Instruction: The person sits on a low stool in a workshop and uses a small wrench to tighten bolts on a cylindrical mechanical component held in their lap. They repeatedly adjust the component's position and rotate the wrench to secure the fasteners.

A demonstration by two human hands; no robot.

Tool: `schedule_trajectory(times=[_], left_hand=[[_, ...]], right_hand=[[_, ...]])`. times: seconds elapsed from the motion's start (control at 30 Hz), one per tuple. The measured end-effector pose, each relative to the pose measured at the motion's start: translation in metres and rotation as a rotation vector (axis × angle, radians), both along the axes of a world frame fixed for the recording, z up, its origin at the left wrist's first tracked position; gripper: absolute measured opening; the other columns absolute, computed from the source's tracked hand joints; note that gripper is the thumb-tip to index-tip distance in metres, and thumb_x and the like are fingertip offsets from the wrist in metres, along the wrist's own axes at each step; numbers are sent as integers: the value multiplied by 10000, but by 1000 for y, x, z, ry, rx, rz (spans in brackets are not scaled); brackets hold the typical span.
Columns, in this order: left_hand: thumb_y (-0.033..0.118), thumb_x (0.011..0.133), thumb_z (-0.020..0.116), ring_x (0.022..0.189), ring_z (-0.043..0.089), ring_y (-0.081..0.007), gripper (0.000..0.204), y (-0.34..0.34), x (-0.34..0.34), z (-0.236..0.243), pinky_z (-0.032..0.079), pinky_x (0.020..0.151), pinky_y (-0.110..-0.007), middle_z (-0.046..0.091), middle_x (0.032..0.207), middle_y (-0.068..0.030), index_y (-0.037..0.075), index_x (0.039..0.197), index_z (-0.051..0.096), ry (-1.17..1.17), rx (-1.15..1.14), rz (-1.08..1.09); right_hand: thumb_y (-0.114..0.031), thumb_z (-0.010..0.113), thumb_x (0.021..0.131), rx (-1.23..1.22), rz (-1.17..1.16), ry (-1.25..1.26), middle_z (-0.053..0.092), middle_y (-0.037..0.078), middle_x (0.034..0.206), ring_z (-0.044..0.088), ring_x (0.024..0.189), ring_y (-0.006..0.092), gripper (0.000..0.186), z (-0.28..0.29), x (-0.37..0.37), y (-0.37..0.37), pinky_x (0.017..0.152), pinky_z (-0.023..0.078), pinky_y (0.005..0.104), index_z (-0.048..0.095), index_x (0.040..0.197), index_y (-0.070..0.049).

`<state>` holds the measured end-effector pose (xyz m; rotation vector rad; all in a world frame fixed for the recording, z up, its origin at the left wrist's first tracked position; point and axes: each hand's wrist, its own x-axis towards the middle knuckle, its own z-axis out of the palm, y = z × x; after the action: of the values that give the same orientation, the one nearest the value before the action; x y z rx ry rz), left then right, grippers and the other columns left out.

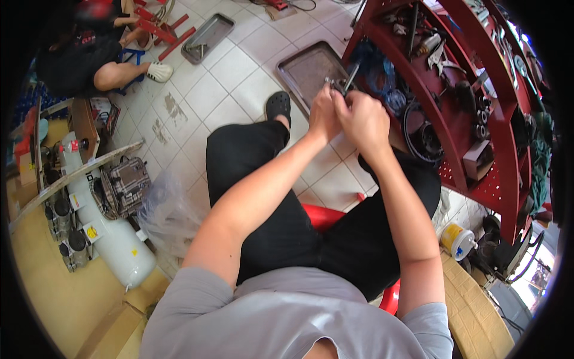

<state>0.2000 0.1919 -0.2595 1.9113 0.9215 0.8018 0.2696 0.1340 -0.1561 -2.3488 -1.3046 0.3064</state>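
Both my hands are close together in front of my knees, above the near end of a dark metal tray (308, 66). My left hand (324, 115) is closed around a small dark metal part (338, 85), most of it hidden by the fingers. My right hand (367, 121) presses against it with the thumb on the same part, its fingers curled. A shiny metal rod (353, 74) sticks up from between the hands, tilted to the right; I cannot make out its exact kind.
On the right stands a red metal shelf rack (412, 78) full of tools and parts. A second tray (207, 39) lies on the tiled floor. At upper left another person (78, 60) sits by a red stand (170, 33). A white cylinder (110, 233) lies at left, a white bucket (458, 241) at right.
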Motion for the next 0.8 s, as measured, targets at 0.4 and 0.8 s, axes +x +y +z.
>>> schedule_trajectory(times=[0.4, 0.8], left_hand=[[110, 618, 810, 904, 655, -253, 766, 30, 9, 7, 509, 809, -331, 659, 990, -111, 52, 1272, 414, -372, -74, -79], [165, 647, 818, 682, 626, -163, 385, 29, 11, 51, 500, 648, -297, 637, 740, -48, 38, 909, 567, -327, -134, -209]], right_hand=[[-208, 541, 909, 77, 77, 578, 544, 147, 621, 531, 572, 188, 254, -7, 58, 0, 572, 429, 319, 607, 879, 36], [-346, 482, 976, 280, 33, 996, 483, -34, 670, 415, 643, 51, 414, -29, 81, 1, 561, 347, 237, 580, 790, 10]])
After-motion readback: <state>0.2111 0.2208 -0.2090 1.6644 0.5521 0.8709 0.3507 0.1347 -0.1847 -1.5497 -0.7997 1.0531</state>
